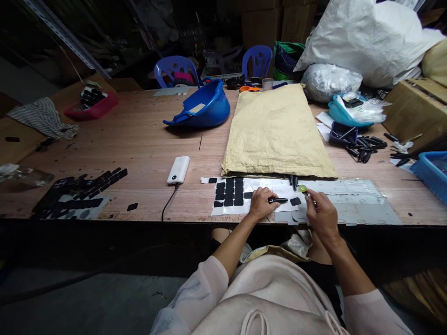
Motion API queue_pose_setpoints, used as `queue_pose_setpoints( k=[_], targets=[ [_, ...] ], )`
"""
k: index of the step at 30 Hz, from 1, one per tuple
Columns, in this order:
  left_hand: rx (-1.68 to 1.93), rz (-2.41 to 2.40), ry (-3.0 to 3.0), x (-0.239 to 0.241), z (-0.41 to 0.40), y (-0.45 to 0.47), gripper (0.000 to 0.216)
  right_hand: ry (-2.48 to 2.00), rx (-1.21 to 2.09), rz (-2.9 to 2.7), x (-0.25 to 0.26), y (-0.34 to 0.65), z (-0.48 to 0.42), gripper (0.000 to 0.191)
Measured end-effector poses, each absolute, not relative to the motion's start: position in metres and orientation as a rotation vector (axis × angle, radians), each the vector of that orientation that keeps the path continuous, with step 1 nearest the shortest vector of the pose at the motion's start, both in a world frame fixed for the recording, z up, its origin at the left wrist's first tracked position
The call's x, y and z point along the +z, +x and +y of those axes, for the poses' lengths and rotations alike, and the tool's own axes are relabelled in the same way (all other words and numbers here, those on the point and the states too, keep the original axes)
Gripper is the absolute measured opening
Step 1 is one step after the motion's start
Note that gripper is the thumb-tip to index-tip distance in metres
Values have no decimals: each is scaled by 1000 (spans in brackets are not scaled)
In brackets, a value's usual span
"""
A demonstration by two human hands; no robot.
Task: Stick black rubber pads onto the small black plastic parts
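My left hand [261, 204] rests low over the table's front edge, fingers closed on a slim black pen-like cylinder [279, 200] that points right. In my right hand [321, 215], thumb and fingers pinch a small dark-handled tool with a round yellow-green end [302, 188]. Beneath my left hand lies a white sheet [218, 210] bearing rows of black rounded pads [229, 190]. One loose black pad [295, 201] sits between my hands. A few short black cylinders [293, 180] stick out by the sack's lower edge.
A tan sack [270, 130] lies flat ahead of my hands. To its left are a blue basin [209, 109] and a white power bank [178, 170] with a cable. Several black cylinders [365, 148] and a teal bowl [349, 114] are at right. A grey sheet [363, 204] covers the front edge.
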State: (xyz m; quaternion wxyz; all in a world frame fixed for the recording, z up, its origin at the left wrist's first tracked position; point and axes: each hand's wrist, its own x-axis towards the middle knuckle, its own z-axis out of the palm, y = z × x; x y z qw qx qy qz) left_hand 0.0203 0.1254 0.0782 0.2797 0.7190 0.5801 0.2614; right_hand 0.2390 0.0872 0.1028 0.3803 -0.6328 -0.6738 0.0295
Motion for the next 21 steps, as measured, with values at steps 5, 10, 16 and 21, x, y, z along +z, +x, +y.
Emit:
queue_pose_setpoints(
  k=[5, 10, 16, 21],
  targets=[
    [684, 1537, 1952, 78, 127, 19, 16, -1936, -103, -1640, 95, 289, 110, 30],
    [686, 1531, 1951, 80, 125, 18, 12, -2064, -222, -1648, 77, 312, 122, 28],
    [695, 1515, 1943, 80, 125, 15, 12, -2101, -247, -1631, 72, 306, 122, 31],
    [775, 1472, 1977, 83, 121, 13, 13, -2107, -276, -1622, 74, 304, 122, 31]
  ],
)
